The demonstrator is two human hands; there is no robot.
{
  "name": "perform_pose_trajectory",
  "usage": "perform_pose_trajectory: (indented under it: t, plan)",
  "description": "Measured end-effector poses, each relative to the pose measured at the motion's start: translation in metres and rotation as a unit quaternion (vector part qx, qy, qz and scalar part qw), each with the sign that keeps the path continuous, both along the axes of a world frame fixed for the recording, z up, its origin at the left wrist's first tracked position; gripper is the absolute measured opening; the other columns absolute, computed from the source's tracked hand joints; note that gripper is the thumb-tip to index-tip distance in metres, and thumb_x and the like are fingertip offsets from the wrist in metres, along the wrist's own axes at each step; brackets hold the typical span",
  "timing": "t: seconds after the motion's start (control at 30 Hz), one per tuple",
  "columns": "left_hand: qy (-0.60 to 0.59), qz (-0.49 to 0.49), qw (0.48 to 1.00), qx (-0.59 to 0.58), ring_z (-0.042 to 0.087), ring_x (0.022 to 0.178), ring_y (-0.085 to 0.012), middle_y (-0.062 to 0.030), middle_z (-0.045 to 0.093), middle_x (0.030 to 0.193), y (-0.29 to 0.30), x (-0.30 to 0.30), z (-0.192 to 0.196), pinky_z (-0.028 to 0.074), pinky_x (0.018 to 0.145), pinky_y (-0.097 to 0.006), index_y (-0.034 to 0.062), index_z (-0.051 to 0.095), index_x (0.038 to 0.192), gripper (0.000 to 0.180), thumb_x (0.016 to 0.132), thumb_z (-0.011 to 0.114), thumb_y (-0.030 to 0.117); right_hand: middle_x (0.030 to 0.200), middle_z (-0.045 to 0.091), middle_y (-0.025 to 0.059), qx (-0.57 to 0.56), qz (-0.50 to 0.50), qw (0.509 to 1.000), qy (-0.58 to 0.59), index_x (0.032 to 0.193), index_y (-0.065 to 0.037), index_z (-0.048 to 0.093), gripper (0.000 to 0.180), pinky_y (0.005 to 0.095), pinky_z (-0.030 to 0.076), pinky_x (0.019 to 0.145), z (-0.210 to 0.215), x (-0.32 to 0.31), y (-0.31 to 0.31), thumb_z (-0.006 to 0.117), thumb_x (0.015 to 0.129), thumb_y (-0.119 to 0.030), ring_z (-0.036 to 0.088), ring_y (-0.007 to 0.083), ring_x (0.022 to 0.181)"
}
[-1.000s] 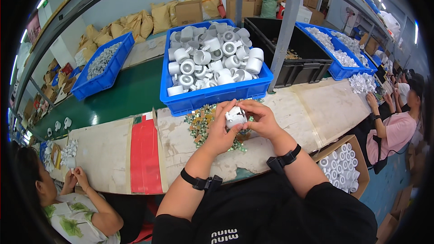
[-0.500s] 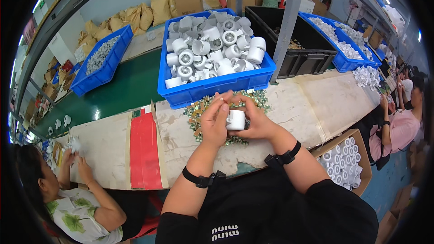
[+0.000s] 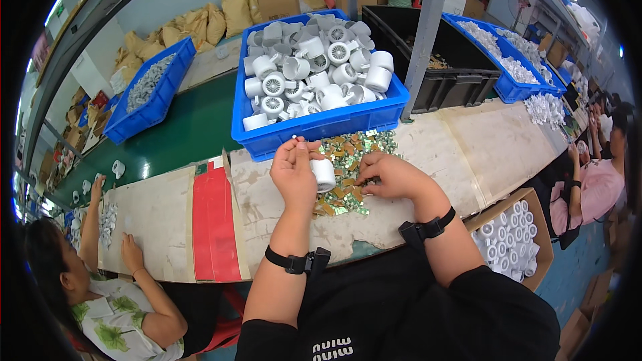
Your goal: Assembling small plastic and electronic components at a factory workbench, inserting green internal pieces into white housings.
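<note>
My left hand (image 3: 294, 172) is closed around a white cup-shaped plastic housing (image 3: 324, 175), which juts out on the palm's right side. A tiny white tip shows above its fingertips; I cannot make out what it belongs to. My right hand (image 3: 396, 175) rests at the right side of a loose pile of small green and brown circuit boards (image 3: 346, 154), its fingers curled and pinched together. Whatever those fingertips grip, if anything, is hidden. Behind the pile stands a blue crate (image 3: 321, 123) heaped with white housings (image 3: 311, 73) of the same kind.
A black crate (image 3: 455, 87) sits right of a grey post (image 3: 425, 40). By my right elbow is a cardboard box (image 3: 543, 254) of white parts. Co-workers sit left and right. A green conveyor belt (image 3: 194, 110) runs behind the worktop (image 3: 274, 227), which carries a red strip (image 3: 215, 227).
My hands have moved apart: the left went left with the housing, the right came off it and down to the circuit boards. The left co-worker's arm has reached toward the belt.
</note>
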State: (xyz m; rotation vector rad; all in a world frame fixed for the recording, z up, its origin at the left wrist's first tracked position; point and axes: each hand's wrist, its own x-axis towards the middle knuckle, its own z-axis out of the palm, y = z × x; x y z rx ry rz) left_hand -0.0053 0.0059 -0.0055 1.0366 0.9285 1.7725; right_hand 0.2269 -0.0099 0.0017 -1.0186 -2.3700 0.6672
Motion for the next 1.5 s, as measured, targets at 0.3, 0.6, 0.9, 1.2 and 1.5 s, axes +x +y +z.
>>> perform_pose_trajectory:
  t: [0.3,0.6,0.9,1.2,1.5]
  plan:
    - [0.280,0.013,0.948,0.148,0.070,0.067,-0.0147,-0.0096,0.075,0.079,-0.020,0.010,0.007,0.054,0.063,-0.029,-0.0004,0.076,0.095,0.006,0.093,0.073,0.003,0.082,0.069,0.0036,-0.063,-0.154,0.969,0.181,0.093,-0.003,0.073,0.015,0.0306,0.051,0.066,0.009,-0.009,-0.007,0.085,0.085,-0.010,0.063,0.0144,0.072]
    - [0.370,-0.037,0.906,0.200,0.063,0.059,-0.0168,-0.0089,0.070,0.073,-0.025,0.013,0.013,0.048,0.057,-0.029,0.0010,0.074,0.085,0.001,0.083,0.074,0.001,0.078,0.070,0.0006,-0.229,-0.133,0.858,0.441,0.093,-0.006,0.065,0.019,0.0198,0.047,0.052,0.009,-0.016,-0.009,0.083,0.094,-0.013,0.062,0.0056,0.060]
    - [0.417,-0.020,0.880,0.228,0.060,0.055,-0.0163,-0.0061,0.062,0.065,-0.024,0.013,0.012,0.046,0.052,-0.030,0.0026,0.073,0.083,0.005,0.080,0.074,-0.001,0.079,0.072,0.0038,-0.263,-0.119,0.857,0.427,0.088,-0.004,0.065,0.018,0.0220,0.052,0.055,0.009,-0.019,-0.013,0.081,0.094,-0.009,0.065,0.0079,0.062]
    - [0.476,-0.008,0.845,0.246,0.066,0.060,-0.0244,-0.0073,0.067,0.071,-0.025,0.010,0.013,0.053,0.057,-0.036,0.0047,0.073,0.085,0.005,0.081,0.076,0.002,0.079,0.073,0.0042,-0.239,-0.135,0.866,0.419,0.091,-0.002,0.070,0.014,0.0223,0.053,0.057,0.005,-0.020,-0.010,0.080,0.095,-0.010,0.067,0.0080,0.065]
    - [0.306,-0.082,0.938,0.136,0.073,0.063,-0.0236,-0.0107,0.073,0.072,-0.029,0.018,0.009,0.056,0.061,-0.031,0.0029,0.074,0.082,0.003,0.083,0.077,0.002,0.080,0.072,0.0027,-0.197,-0.044,0.880,0.429,0.087,-0.001,0.072,0.014,0.0240,0.054,0.065,-0.001,-0.010,-0.008,0.080,0.095,-0.010,0.067,0.0079,0.072]
